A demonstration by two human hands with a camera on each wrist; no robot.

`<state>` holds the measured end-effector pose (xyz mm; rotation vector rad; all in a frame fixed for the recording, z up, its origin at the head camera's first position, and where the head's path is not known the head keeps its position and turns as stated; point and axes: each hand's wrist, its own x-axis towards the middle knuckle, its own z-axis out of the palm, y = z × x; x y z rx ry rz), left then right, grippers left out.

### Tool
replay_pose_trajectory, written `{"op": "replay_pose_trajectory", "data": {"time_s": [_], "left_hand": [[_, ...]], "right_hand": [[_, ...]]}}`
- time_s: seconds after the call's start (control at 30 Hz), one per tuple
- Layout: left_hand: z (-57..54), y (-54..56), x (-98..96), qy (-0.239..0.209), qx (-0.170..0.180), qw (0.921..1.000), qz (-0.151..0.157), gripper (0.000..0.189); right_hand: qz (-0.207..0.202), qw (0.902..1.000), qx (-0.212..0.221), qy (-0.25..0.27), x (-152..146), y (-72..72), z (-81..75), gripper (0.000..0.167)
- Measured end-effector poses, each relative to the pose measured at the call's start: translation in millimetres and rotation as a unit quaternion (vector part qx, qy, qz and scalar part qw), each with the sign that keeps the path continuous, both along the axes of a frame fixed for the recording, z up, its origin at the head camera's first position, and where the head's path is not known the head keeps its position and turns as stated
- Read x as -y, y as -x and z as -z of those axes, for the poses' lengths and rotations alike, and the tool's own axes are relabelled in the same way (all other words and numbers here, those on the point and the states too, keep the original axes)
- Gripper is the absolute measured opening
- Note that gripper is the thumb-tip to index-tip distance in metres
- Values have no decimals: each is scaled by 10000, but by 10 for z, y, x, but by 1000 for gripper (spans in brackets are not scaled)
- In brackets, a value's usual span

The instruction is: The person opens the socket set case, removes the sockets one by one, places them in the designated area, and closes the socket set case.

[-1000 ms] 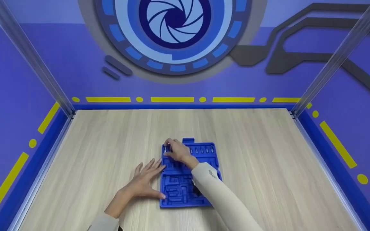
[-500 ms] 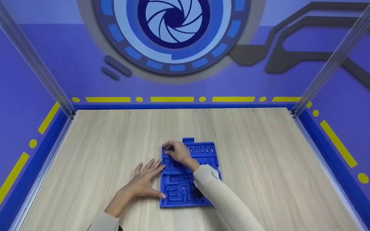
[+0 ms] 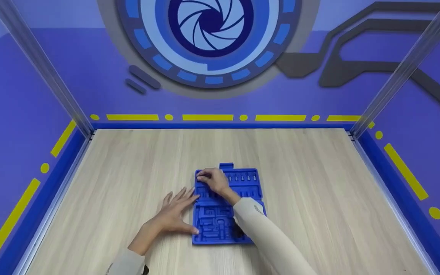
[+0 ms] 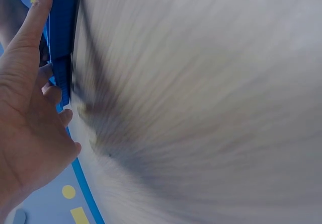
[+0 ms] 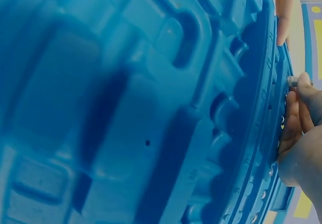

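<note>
A blue molded tool case (image 3: 244, 187) lies open flat on the wooden table, its tray full of shaped recesses. My right hand (image 3: 217, 181) is over the upper left corner of the far half. Its thumb and fingers pinch a small silver socket (image 5: 293, 81), which shows at the fingertips in the right wrist view. My left hand (image 3: 172, 217) is spread along the case's left side, thumb at the near half and fingertips at the far half. In the left wrist view, the left thumb (image 4: 39, 20) lies against the case wall.
Several small metal pieces (image 3: 243, 177) stand in a row in the far half, right of my right hand. A blue latch tab (image 3: 226, 165) sticks out at the back edge. Blue printed walls (image 3: 281, 103) enclose the wooden table (image 3: 311, 183).
The right fingers have closed in around the socket at the far left corner and shifted slightly. My left hand keeps its place at the case's side; the head view has moved a little.
</note>
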<state>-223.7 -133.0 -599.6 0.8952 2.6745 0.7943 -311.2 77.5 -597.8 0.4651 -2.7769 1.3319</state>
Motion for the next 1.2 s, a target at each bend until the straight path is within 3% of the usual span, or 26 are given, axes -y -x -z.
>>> {"op": "replay_pose_trajectory", "data": {"time_s": [0.2, 0.3, 0.47, 0.63, 0.77, 1.07, 1.2], "left_hand": [[-21, -13, -8, 12, -6, 10000, 0, 116], [-8, -14, -23, 26, 22, 10000, 4, 117], [2, -14, -28, 62, 19, 10000, 0, 117], [-5, -6, -12, 81, -51, 10000, -5, 117], [-20, -15, 1, 101, -90, 9999, -19, 118], [-29, -23, -6, 56, -96, 9999, 30, 117], [-33, -16, -13, 57, -73, 10000, 15, 117]], "right_hand": [[25, 9991, 20, 422, -5, -35, 21, 16], [127, 9958, 164, 897, -15, -34, 36, 16], [467, 9786, 340, 1973, -39, -1, 9, 20], [768, 9614, 878, 2492, -130, 11, -112, 26], [745, 9538, 1273, 2618, -259, 1, -209, 29], [208, 9636, 1376, 2285, -661, -95, -346, 34], [-76, 9624, 1501, 2261, -848, -149, -379, 38]]}}
